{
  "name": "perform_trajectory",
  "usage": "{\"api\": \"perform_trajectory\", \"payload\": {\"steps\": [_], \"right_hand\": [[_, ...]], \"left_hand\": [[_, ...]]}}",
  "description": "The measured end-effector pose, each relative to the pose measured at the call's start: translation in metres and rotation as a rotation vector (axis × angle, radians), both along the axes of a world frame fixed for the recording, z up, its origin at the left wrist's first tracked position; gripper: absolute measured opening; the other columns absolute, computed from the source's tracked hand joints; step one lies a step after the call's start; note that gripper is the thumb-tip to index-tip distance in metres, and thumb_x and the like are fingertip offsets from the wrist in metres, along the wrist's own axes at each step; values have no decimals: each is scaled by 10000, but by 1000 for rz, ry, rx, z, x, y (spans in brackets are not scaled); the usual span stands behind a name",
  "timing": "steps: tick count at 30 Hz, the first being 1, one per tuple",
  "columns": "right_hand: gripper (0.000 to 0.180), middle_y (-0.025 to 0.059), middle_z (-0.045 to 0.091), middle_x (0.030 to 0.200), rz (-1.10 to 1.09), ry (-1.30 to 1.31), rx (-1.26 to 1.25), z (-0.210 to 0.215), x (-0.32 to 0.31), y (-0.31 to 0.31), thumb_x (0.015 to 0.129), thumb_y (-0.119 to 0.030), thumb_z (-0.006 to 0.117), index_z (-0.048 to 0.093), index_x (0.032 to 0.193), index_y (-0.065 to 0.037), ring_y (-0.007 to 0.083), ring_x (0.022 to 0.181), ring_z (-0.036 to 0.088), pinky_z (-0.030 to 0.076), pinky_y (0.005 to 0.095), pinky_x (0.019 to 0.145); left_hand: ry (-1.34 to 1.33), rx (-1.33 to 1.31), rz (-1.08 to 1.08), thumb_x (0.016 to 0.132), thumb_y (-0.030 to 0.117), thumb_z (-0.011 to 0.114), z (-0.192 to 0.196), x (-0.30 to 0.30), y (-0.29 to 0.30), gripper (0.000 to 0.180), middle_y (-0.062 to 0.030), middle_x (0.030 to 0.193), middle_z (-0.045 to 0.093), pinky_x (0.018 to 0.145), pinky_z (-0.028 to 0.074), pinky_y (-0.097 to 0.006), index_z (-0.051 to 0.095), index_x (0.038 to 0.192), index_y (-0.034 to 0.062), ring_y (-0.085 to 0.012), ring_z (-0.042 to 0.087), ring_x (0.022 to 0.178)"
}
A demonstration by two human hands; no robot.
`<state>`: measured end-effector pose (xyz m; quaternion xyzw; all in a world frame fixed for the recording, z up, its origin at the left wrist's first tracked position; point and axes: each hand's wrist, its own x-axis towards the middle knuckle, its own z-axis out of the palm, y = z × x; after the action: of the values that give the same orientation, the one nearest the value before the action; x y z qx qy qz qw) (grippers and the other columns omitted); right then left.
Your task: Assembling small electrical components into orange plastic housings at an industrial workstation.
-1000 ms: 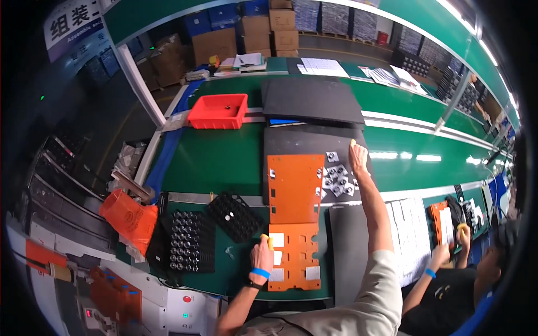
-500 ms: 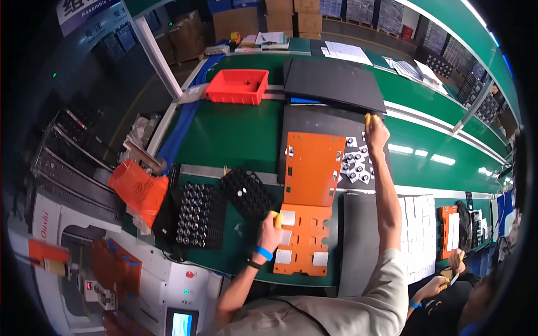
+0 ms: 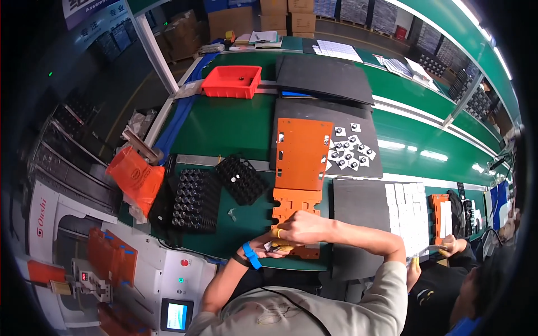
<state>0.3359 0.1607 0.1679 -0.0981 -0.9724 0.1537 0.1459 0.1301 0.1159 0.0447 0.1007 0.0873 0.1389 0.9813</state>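
Note:
Both my hands meet over the near left part of the orange fixture (image 3: 297,200). My left hand (image 3: 262,245), with a blue band at the wrist, is closed around a small pale and dark piece (image 3: 273,247), mostly hidden by fingers. Over it comes my right hand (image 3: 305,227), its fingers pinched at that same spot; what they grip is hidden. Yellow covers show on the fingertips. An orange plate (image 3: 302,157) stretches away beyond the fixture. To its right, several white square pieces with black round parts (image 3: 348,160) lie scattered on a black mat (image 3: 367,123).
A black tray of shiny round parts (image 3: 189,201) and another black tray (image 3: 242,180) sit left of the fixture. Farther back is a red bin (image 3: 231,89). White sheets (image 3: 406,215) cover a dark board at right, beside a co-worker's hands (image 3: 448,245). A machine (image 3: 143,280) stands left.
My right hand has come back from the scattered pieces to my left hand. My left hand has moved slightly nearer to me. The view has shifted a little.

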Motion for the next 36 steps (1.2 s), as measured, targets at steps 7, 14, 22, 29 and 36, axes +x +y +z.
{"api": "perform_trajectory", "payload": {"steps": [7,14,22,29,36], "right_hand": [[246,139,649,739,-140,65,-194,16,29,-11,779,-109,686,634,994,1,347,632,638,511,433,573],[143,89,672,714,-920,571,-197,33,91,9,823,-62,720,705,960,-26,183,589,636,470,271,556],[203,209,728,848,-1589,754,-31,-75,187,283,862,-134,735,729,967,39,285,777,730,550,372,708],[258,235,716,965,-1710,405,-184,-136,147,405,862,-251,706,742,979,-25,400,954,691,545,461,841],[234,192,698,961,-1835,190,156,-155,142,410,881,-260,626,688,902,-35,361,953,667,523,461,811]], "left_hand": [[-118,-142,-246,1037,299,513,15,19,6,367,26,723,419,436,264,-173,533,1174,-40,-20,324,492],[334,219,-108,1092,393,363,58,33,29,399,50,613,395,347,223,-179,535,968,55,-21,268,392],[692,328,247,1079,305,441,27,-2,23,272,57,661,416,410,214,-189,556,953,93,-18,284,463],[918,370,491,1055,239,494,19,-21,19,202,48,617,443,403,204,-204,574,945,90,-27,306,440],[965,318,441,1034,221,554,2,-41,-1,202,39,689,526,448,282,-202,616,936,55,-34,433,538]]}}
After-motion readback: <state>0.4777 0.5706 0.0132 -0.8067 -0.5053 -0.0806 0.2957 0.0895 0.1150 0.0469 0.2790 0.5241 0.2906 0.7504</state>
